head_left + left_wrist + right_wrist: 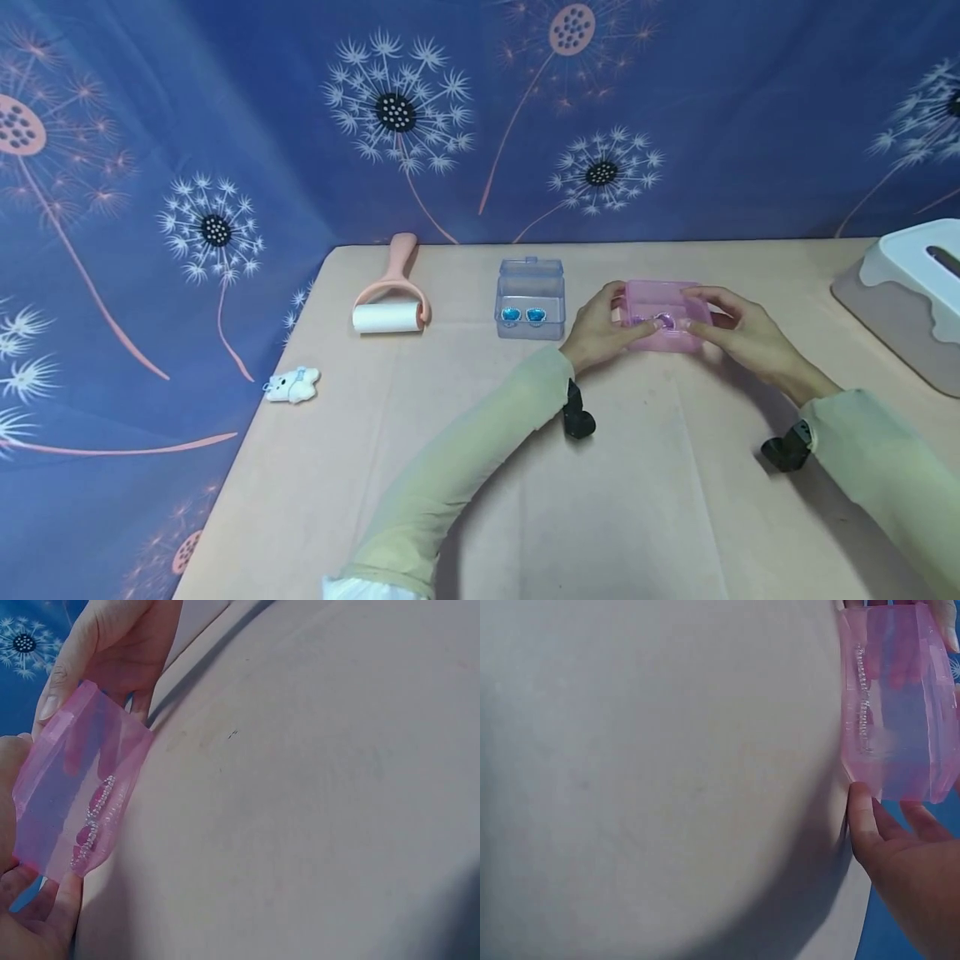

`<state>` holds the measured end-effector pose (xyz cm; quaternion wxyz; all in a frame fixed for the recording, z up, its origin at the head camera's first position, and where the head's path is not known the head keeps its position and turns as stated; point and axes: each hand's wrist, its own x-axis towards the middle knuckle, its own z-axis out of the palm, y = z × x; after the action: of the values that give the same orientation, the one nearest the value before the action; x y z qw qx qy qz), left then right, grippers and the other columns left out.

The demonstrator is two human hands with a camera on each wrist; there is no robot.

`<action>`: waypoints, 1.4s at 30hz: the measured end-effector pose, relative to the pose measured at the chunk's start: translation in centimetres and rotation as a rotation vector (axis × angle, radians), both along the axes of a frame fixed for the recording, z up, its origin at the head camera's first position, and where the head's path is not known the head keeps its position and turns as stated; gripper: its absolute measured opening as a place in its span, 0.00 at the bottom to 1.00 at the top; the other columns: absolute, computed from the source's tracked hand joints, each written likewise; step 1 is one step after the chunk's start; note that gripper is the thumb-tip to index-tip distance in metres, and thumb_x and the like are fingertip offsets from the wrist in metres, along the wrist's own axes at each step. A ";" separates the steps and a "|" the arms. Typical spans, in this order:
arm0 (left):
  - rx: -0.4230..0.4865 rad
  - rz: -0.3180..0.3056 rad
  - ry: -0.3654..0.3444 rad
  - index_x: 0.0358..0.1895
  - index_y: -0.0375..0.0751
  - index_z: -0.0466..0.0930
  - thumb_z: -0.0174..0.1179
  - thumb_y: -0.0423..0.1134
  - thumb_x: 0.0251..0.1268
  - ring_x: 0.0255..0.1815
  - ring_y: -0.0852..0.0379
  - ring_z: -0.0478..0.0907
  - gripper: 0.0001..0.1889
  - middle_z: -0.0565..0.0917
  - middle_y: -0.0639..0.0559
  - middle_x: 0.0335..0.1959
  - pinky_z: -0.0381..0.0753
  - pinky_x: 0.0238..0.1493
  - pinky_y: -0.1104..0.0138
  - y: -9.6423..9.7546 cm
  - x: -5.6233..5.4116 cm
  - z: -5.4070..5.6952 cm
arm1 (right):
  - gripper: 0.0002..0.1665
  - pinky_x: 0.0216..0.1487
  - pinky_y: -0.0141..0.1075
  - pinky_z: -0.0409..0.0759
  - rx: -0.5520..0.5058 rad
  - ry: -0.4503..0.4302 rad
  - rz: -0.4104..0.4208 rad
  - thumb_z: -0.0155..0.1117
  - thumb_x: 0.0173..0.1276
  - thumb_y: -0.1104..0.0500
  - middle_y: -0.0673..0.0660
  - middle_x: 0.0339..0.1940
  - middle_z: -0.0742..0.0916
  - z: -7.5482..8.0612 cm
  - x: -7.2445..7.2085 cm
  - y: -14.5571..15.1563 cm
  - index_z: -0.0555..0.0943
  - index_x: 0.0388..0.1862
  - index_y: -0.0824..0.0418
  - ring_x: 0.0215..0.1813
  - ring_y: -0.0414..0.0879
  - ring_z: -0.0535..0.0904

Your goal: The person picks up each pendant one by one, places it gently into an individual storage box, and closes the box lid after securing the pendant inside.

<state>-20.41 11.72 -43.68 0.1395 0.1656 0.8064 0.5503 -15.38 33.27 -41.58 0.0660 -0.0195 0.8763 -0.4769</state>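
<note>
Both hands hold a small translucent pink plastic box (658,293) at the right of centre on the table. My left hand (598,335) grips its left side, the thumb along the front. On the right side, my right hand (753,343) pinches it with fingers behind and thumb in front. The lid looks raised in the head view. Inside lies a small pink item edged with white beads (91,825), shaped like tiny sunglasses. To the left stands a translucent blue box (530,287), lid up, holding a pair of blue gem-like pieces (536,315) with pale edges.
A pink-handled lint roller (387,317) lies at the back left. Nearer the left edge is a small white plush bear (293,386). A white-lidded container (911,271) stands at the far right. Blue dandelion-print cloth (465,100) hangs behind the table.
</note>
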 end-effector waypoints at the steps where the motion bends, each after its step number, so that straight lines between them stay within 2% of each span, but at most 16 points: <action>1: -0.002 0.004 0.000 0.69 0.48 0.63 0.72 0.48 0.55 0.59 0.61 0.76 0.39 0.77 0.53 0.61 0.76 0.59 0.73 -0.1 0.0 0.0 | 0.35 0.44 0.09 0.66 -0.001 0.001 0.000 0.62 0.70 0.52 0.61 0.75 0.63 0.0 -0.1 -0.1 0.63 0.72 0.60 0.70 0.70 0.64; 6: -0.030 0.036 0.006 0.70 0.49 0.62 0.71 0.48 0.55 0.59 0.60 0.76 0.40 0.76 0.53 0.62 0.76 0.59 0.72 -0.7 0.0 0.1 | 0.34 0.44 0.10 0.68 -0.012 0.001 0.038 0.62 0.71 0.54 0.65 0.74 0.63 0.1 -0.6 -0.6 0.63 0.71 0.63 0.70 0.70 0.64; 10: -0.069 0.062 0.076 0.72 0.49 0.59 0.69 0.50 0.58 0.65 0.58 0.72 0.40 0.72 0.53 0.67 0.74 0.64 0.68 -1.4 0.4 0.5 | 0.31 0.43 0.14 0.73 0.021 0.009 0.074 0.59 0.72 0.56 0.65 0.73 0.65 0.7 -1.3 -1.0 0.64 0.70 0.63 0.69 0.66 0.68; 12: -0.093 0.072 0.130 0.73 0.50 0.58 0.67 0.52 0.59 0.69 0.58 0.68 0.40 0.69 0.54 0.69 0.72 0.66 0.65 -1.9 0.9 0.9 | 0.29 0.42 0.14 0.73 0.068 0.035 0.041 0.57 0.73 0.54 0.65 0.73 0.67 1.3 -1.4 -1.4 0.66 0.69 0.61 0.67 0.64 0.70; 15: -0.087 0.070 0.200 0.72 0.51 0.59 0.66 0.50 0.60 0.70 0.57 0.67 0.38 0.67 0.56 0.71 0.73 0.66 0.65 -3.0 1.5 2.0 | 0.28 0.47 0.22 0.80 0.159 0.145 -0.058 0.57 0.72 0.50 0.66 0.71 0.70 2.4 -1.5 -2.4 0.69 0.67 0.60 0.66 0.66 0.72; 18: -0.031 0.056 0.260 0.71 0.51 0.61 0.66 0.44 0.61 0.67 0.54 0.71 0.36 0.67 0.55 0.71 0.75 0.63 0.67 -4.5 2.1 3.5 | 0.26 0.49 0.20 0.78 0.210 0.341 -0.169 0.59 0.70 0.52 0.67 0.66 0.76 3.9 -1.6 -4.1 0.74 0.63 0.61 0.63 0.68 0.74; 20: 0.003 0.043 0.297 0.71 0.51 0.62 0.66 0.42 0.61 0.66 0.54 0.72 0.35 0.66 0.55 0.71 0.76 0.62 0.70 -5.9 2.2 4.7 | 0.23 0.47 0.12 0.72 0.207 0.471 -0.219 0.61 0.67 0.56 0.66 0.61 0.80 5.0 -1.7 -5.7 0.76 0.60 0.63 0.60 0.67 0.77; 21: 0.011 0.043 0.313 0.71 0.51 0.62 0.66 0.42 0.61 0.65 0.54 0.73 0.35 0.66 0.55 0.71 0.76 0.62 0.70 -6.7 2.2 5.2 | 0.23 0.48 0.12 0.72 0.192 0.519 -0.232 0.61 0.67 0.58 0.65 0.59 0.81 5.6 -1.8 -6.6 0.77 0.59 0.64 0.59 0.65 0.77; 22: 0.013 0.046 0.330 0.71 0.52 0.62 0.67 0.42 0.61 0.65 0.54 0.73 0.35 0.66 0.56 0.71 0.75 0.62 0.70 -7.5 2.2 5.6 | 0.22 0.47 0.09 0.69 0.176 0.543 -0.236 0.61 0.66 0.59 0.64 0.58 0.81 6.0 -1.9 -7.5 0.77 0.59 0.64 0.59 0.64 0.78; 23: 0.010 0.051 0.349 0.71 0.52 0.62 0.67 0.43 0.61 0.67 0.54 0.71 0.36 0.65 0.56 0.72 0.74 0.63 0.70 -8.4 2.1 5.9 | 0.22 0.50 0.11 0.71 0.153 0.549 -0.234 0.60 0.67 0.60 0.64 0.58 0.81 6.5 -1.9 -8.5 0.77 0.59 0.64 0.60 0.62 0.78; 26: -0.004 0.093 0.390 0.72 0.51 0.61 0.68 0.43 0.59 0.70 0.55 0.67 0.38 0.64 0.55 0.72 0.72 0.67 0.66 -11.1 1.5 6.2 | 0.23 0.58 0.26 0.78 0.076 0.481 -0.200 0.59 0.68 0.59 0.61 0.62 0.80 7.4 -2.4 -11.3 0.75 0.62 0.61 0.64 0.58 0.76; 30: -0.018 0.176 0.370 0.73 0.49 0.60 0.69 0.41 0.57 0.73 0.56 0.62 0.40 0.64 0.52 0.73 0.71 0.69 0.61 -14.0 0.6 4.9 | 0.26 0.65 0.46 0.75 -0.009 0.334 -0.150 0.57 0.71 0.56 0.62 0.68 0.76 7.1 -3.6 -14.4 0.71 0.66 0.61 0.68 0.58 0.72; 34: -0.013 0.219 0.262 0.74 0.51 0.58 0.69 0.40 0.58 0.75 0.53 0.60 0.41 0.62 0.52 0.74 0.71 0.68 0.61 -15.5 0.1 2.6 | 0.30 0.68 0.55 0.70 0.004 0.220 -0.077 0.52 0.74 0.54 0.66 0.73 0.68 5.6 -4.9 -16.3 0.64 0.72 0.62 0.71 0.65 0.67; 38: 0.098 0.199 0.139 0.75 0.49 0.55 0.68 0.38 0.59 0.77 0.49 0.57 0.42 0.58 0.49 0.76 0.69 0.69 0.64 -15.6 -0.2 0.4 | 0.34 0.67 0.61 0.67 0.044 0.121 -0.011 0.45 0.76 0.52 0.71 0.74 0.62 3.5 -6.0 -17.3 0.54 0.76 0.64 0.71 0.70 0.62; 40: 0.145 0.193 0.108 0.76 0.48 0.54 0.68 0.38 0.60 0.76 0.49 0.58 0.43 0.58 0.48 0.76 0.67 0.70 0.67 -15.5 -0.2 -0.5 | 0.36 0.68 0.62 0.65 0.015 0.061 -0.018 0.43 0.78 0.50 0.74 0.74 0.61 2.7 -6.5 -17.7 0.50 0.77 0.65 0.72 0.71 0.60; 42: 0.172 0.202 0.100 0.76 0.45 0.54 0.68 0.38 0.60 0.76 0.49 0.59 0.42 0.59 0.45 0.76 0.66 0.70 0.67 -15.5 -0.1 -0.7 | 0.37 0.69 0.60 0.66 -0.042 0.012 -0.066 0.40 0.78 0.48 0.74 0.73 0.64 1.8 -7.2 -18.1 0.49 0.77 0.67 0.72 0.69 0.62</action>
<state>-20.51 -3.74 -44.38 0.0280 0.1221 0.7749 0.6195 -22.54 15.13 -39.73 0.0447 0.0051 0.8666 -0.4969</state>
